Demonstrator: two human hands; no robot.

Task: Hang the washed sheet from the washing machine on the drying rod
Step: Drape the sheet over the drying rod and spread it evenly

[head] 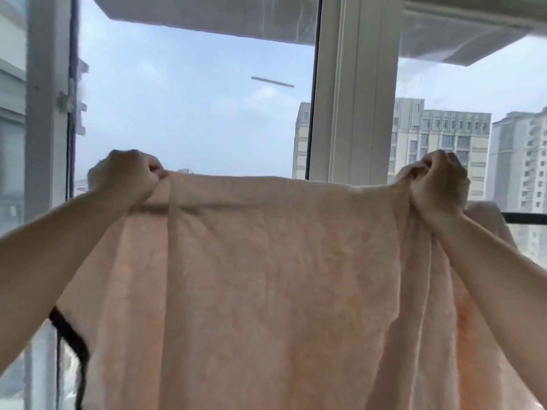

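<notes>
A pale peach sheet (266,276) hangs spread out in front of me and fills the lower middle of the view. My left hand (130,176) is clenched on its top edge at the left, and my right hand (438,182) is clenched on the top edge at the right, so the edge is stretched flat between them. A dark horizontal rod (524,218) shows at the right, just behind the sheet; a faint dark line runs through the cloth at the same height. I cannot tell whether the sheet rests on it.
A white window frame post (352,84) stands behind the sheet, with another white frame (44,99) at the left. Tall buildings (444,134) lie beyond the glass. A black bent bar (71,332) shows at the lower left beside the sheet.
</notes>
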